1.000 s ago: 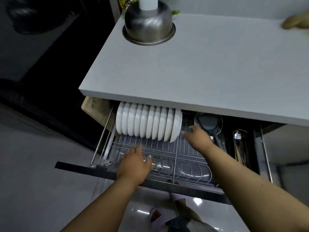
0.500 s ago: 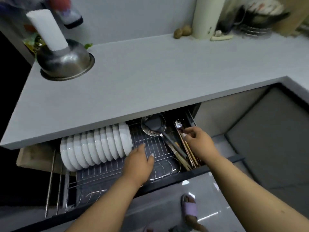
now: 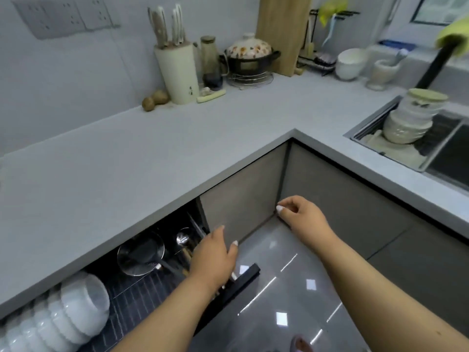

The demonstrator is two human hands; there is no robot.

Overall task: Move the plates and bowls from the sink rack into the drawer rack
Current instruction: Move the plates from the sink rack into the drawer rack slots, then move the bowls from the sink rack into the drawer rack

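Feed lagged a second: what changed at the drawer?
Both hands left the rack: the right hand lifted away toward the sink side, the left hand shifted right over the utensil section. Both hold nothing. The row of white bowls stays in the open drawer rack.

L-shaped grey countertop (image 3: 157, 158), pale wall (image 3: 101, 62), glossy grey floor (image 3: 291, 295) (light reflections), grey cabinets (image 3: 355, 214)

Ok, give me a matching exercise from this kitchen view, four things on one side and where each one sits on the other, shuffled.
Things:
1. stack of bowls
2. row of white dishes
3. knife block
4. strainer

Places:
A. open drawer, far left
B. counter by the wall
C. sink rack
D. open drawer, beside the utensils

Pairs: 1-C, 2-A, 3-B, 4-D
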